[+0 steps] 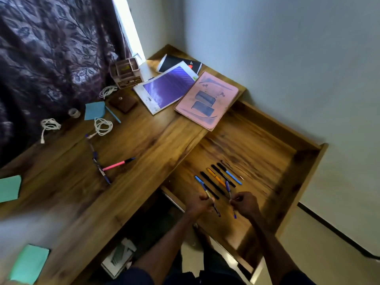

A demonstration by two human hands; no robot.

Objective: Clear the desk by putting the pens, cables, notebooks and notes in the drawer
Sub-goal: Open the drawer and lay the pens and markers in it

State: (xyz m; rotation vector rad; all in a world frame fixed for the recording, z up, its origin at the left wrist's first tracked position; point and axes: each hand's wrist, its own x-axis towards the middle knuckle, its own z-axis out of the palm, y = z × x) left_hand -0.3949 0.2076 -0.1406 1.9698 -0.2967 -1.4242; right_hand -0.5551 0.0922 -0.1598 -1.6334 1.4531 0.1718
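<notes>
Over the open wooden drawer (pixel 304 157), my left hand (pixel 200 205) grips a blue pen (pixel 202 185) and my right hand (pixel 245 203) pinches a purple-blue pen (pixel 227 187). Several pens (pixel 223 177) lie side by side on the drawer floor just beyond my hands. On the desk (pixel 144 140) lie a pink pen (pixel 117 164), a row of dark pens (pixel 96 159), a light blue pen (pixel 113 115), three white coiled cables (pixel 102 126) (pixel 49 125) (pixel 108 91), a pink notebook (pixel 206 99), a purple notebook (pixel 164 89) and blue and green notes (pixel 94 111) (pixel 9 188).
A desk organiser (pixel 125 73), a brown wallet (pixel 123 102), a tape roll (pixel 74 113) and a black book (pixel 178 63) sit toward the back of the desk. A patterned curtain (pixel 51 48) hangs at the left. Another green note (pixel 28 264) lies bottom left. A box (pixel 119 258) is under the desk.
</notes>
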